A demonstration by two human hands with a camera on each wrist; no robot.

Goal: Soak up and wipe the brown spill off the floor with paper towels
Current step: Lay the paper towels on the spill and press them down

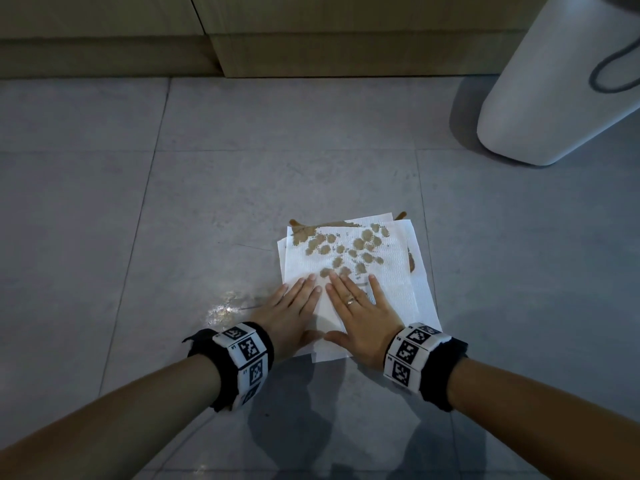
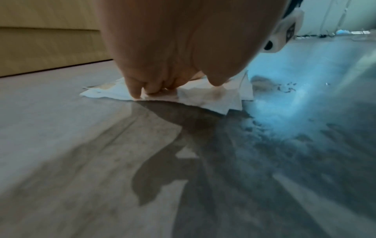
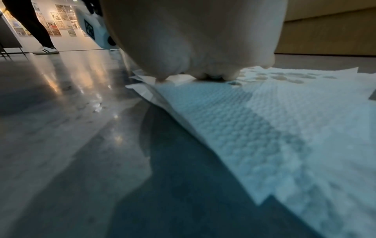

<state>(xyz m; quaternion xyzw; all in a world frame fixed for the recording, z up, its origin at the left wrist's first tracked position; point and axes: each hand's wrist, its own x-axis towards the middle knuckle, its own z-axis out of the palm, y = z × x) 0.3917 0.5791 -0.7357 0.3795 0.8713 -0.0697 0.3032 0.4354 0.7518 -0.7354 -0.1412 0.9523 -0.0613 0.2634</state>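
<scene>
A stack of white paper towels (image 1: 391, 268) lies flat on the grey tiled floor (image 1: 242, 188) over the brown spill (image 1: 401, 215). Brown blotches (image 1: 349, 252) have soaked through its far half, and brown liquid shows past the far edge and the right edge. My left hand (image 1: 294, 306) lies flat with straight fingers on the near left part of the towels. My right hand (image 1: 363, 306), with a ring, lies flat beside it on the towels. The left wrist view shows the left hand (image 2: 154, 87) on the towels (image 2: 213, 99). The right wrist view shows the embossed towels (image 3: 284, 128) under the right hand (image 3: 203, 70).
A white rounded bin (image 1: 561, 81) stands at the far right. Wooden cabinet fronts (image 1: 242, 36) run along the back. A wet shiny patch (image 1: 225, 306) lies on the floor left of my left hand. A person's leg and shoe (image 3: 43, 48) stand far off in the right wrist view.
</scene>
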